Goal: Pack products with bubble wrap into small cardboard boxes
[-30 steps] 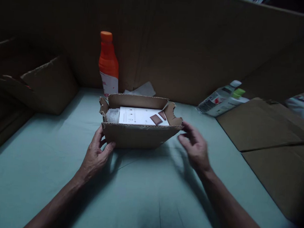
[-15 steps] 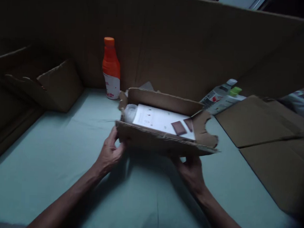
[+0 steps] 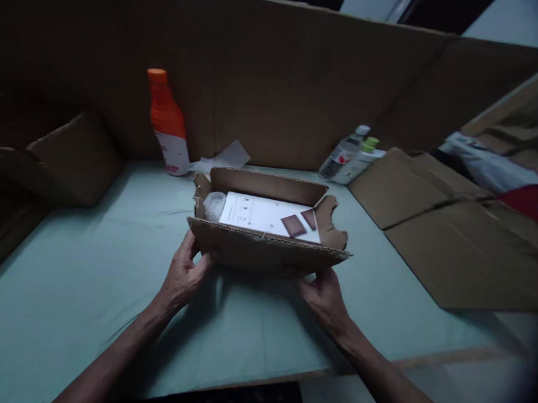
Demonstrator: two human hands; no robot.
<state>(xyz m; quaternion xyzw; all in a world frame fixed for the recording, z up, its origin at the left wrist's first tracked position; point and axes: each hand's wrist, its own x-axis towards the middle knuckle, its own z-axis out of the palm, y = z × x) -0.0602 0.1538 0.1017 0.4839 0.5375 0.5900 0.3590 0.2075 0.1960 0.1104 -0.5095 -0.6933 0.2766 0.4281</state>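
Observation:
A small open cardboard box point(image 3: 258, 249) with ragged, torn edges is held between both my hands over the green cloth. My left hand point(image 3: 185, 269) grips its near left corner, thumb in front. At the lower right of the near wall, my right hand point(image 3: 325, 294) is closed on the box, its fingertips hidden beneath. Inside lies a white carton point(image 3: 260, 214) printed with brown squares. Beside it, at the box's left end, sits a clear crumpled plastic item point(image 3: 214, 206) whose kind I cannot make out.
An orange-capped bottle point(image 3: 168, 124) stands at the back left near a white sheet point(image 3: 229, 156). A clear bottle point(image 3: 345, 152) and a green-capped white bottle point(image 3: 361, 163) lean at the back right. Cardboard flaps point(image 3: 462, 232) lie right; another box point(image 3: 76, 159) stands left. A cardboard wall point(image 3: 277, 78) closes the back.
The view has swung right and tilted, so things appear further left and the near table edge shows. Both hands still hold the box, which seems slightly nearer to me.

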